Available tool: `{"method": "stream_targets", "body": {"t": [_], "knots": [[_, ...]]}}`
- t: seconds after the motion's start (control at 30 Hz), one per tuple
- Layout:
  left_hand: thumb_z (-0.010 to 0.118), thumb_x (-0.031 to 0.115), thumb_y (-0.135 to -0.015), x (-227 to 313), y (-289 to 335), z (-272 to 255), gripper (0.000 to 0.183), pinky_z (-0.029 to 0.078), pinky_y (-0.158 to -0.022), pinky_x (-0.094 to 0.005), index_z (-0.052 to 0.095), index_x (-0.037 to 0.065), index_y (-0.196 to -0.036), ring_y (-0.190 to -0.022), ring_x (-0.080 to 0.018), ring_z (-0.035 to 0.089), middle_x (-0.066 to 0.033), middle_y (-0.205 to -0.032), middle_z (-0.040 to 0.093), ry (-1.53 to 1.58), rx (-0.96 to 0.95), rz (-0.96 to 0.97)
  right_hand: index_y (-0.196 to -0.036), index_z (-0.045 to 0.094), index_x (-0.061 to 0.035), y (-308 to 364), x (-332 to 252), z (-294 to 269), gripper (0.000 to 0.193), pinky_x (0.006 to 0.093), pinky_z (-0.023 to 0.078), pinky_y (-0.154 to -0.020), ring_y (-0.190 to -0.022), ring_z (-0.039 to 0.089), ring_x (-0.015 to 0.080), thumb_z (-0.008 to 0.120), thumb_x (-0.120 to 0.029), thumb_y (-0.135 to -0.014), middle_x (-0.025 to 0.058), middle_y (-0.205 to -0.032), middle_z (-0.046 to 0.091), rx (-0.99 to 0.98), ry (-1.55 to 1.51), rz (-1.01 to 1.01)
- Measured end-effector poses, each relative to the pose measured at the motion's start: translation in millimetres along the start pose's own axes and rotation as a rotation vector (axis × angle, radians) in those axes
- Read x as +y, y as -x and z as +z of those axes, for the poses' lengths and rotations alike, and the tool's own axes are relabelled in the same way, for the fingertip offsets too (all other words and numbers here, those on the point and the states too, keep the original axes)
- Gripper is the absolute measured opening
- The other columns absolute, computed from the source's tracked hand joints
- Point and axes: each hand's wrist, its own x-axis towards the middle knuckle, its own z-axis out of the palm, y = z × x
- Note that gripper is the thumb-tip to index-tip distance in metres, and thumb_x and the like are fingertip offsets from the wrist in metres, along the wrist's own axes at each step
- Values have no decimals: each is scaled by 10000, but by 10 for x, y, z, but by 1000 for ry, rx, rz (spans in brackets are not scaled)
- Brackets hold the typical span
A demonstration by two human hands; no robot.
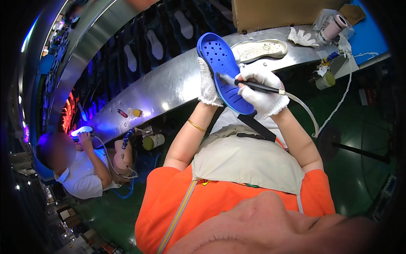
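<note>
My left hand (207, 84), in a white knit glove, grips the left side of a blue shoe sole (226, 70). The sole is tilted lengthwise in front of me, its toe end up and away. Small round holes dot its front part, and slots run across the heel part. My right hand (261, 89), gloved as well, is closed round a black-handled brush (258, 86) with a pale hose at its rear end. The brush's bristles reach over the middle of the blue sole; whether they touch it I cannot tell. A white sole (262, 50) lies behind on the metal ledge.
Beyond the metal ledge (160, 93), several soles lie on a dark conveyor (144, 46). A cardboard box (287, 15), a spare glove (302, 37) and a pink bottle (334, 28) stand or lie at the back right. A co-worker (89, 169) sits at the left, handling a lit sole.
</note>
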Motion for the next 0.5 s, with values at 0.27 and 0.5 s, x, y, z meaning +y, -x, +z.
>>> {"method": "stream_targets", "body": {"t": [0.27, 0.5], "knots": [[399, 751, -761, 129, -42, 32, 851, 480, -889, -435, 422, 77, -1281, -1034, -290, 554, -155, -1169, 543, 0, -4, 17, -872, 627, -14, 71, -92, 46, 133, 247, 503, -697, -755, 612, 104, 654, -3, -742, 52, -823, 646, -95, -310, 47], [363, 751, -774, 44, 141, 95, 855, 412, -974, -450, 381, 100, -1328, -1109, -294, 503, -126, -1252, 488, 331, -113, -14, -938, 580, 10, -103, 103, -184, 130, 252, 495, -706, -736, 594, 121, 601, 22, -811, 75, -844, 627, 54, -363, 216]]}}
